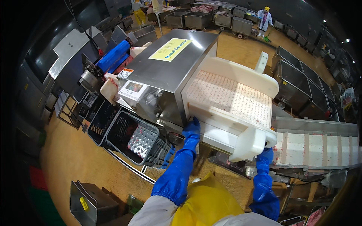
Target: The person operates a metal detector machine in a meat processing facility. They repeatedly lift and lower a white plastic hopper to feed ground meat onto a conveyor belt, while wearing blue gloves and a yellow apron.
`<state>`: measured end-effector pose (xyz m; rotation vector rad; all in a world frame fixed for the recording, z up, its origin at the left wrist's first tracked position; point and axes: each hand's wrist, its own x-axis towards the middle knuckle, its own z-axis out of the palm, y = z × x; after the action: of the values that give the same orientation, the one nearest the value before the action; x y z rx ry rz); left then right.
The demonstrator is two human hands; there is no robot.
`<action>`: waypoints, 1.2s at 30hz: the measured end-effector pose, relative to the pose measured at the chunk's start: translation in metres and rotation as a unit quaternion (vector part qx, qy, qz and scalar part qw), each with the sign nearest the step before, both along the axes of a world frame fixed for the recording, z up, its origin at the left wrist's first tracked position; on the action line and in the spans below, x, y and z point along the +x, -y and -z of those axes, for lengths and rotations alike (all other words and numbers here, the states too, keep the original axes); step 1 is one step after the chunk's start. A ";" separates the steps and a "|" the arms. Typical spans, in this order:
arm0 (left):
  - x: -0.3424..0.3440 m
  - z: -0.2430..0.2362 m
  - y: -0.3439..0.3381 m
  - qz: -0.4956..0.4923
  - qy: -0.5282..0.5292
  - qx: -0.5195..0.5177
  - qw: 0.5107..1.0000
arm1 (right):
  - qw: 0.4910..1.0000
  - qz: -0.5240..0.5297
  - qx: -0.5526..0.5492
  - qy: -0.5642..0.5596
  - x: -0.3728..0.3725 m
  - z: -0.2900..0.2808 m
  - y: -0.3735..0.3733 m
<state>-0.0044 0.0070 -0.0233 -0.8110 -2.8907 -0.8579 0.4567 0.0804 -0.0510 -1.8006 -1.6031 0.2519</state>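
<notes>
My left hand, in a blue glove, rests against the lower side of the white conveyor, beside the corner of a steel box-shaped machine. Its fingers look stretched out, with nothing held. My right hand, gloved in blue too, is up against the underside of the white end block at the conveyor's outfeed end; the block hides its fingers. The perforated belt bears small red smears and no large pieces. Long blue sleeves cover both forearms, and a yellow apron hangs between them.
A lower cleated conveyor with red scraps runs off to the right. Dark plastic crates stand at left, a steel bin at lower left. Steel carts line the right; a person stands among far carts.
</notes>
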 end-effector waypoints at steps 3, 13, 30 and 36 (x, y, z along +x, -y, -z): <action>-0.008 0.005 0.008 -0.001 -0.011 -0.013 1.000 | 0.999 0.028 -0.023 0.040 -0.033 -0.044 0.024; -0.002 -0.013 0.011 0.008 0.007 0.013 1.000 | 0.999 0.034 -0.021 0.001 -0.031 -0.044 0.016; -0.005 -0.004 0.002 0.016 0.033 -0.061 0.997 | 0.992 0.110 -0.043 0.054 -0.027 -0.061 0.019; 0.000 -0.015 0.005 0.017 0.044 -0.044 0.998 | 0.993 0.103 -0.044 0.046 -0.029 -0.063 0.024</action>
<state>-0.0040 0.0025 -0.0081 -0.8544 -3.0183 -0.7946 0.4275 0.0561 0.0123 -2.0567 -1.4737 0.1477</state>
